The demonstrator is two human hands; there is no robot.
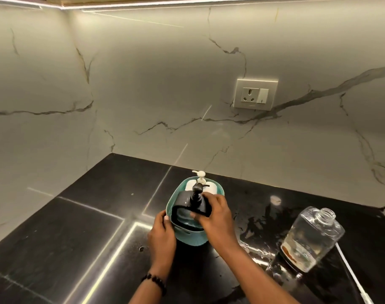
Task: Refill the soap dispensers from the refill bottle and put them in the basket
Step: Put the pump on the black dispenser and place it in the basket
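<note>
Black dispenser (182, 200) stands upright, low in the teal basket (191, 238), held from its right by the right grip (217, 218); left grip (162, 235) clasps the basket's near-left rim.

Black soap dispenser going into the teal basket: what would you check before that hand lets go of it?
1. Placement: ok, the black soap dispenser has its lower body below the rim of the teal basket, in front of the white pump dispenser.
2. Basket steadied: ok, the left hand grips its near rim.
3. Grip: ok, the right hand holds the dispenser's shoulder.
4. Resting on the basket floor: cannot tell, hidden.
5. Spill risk: not ok, the refill bottle stands with its mouth open.
6. Dry surface: not ok, wet splashes lie on the countertop between basket and bottle.
</note>
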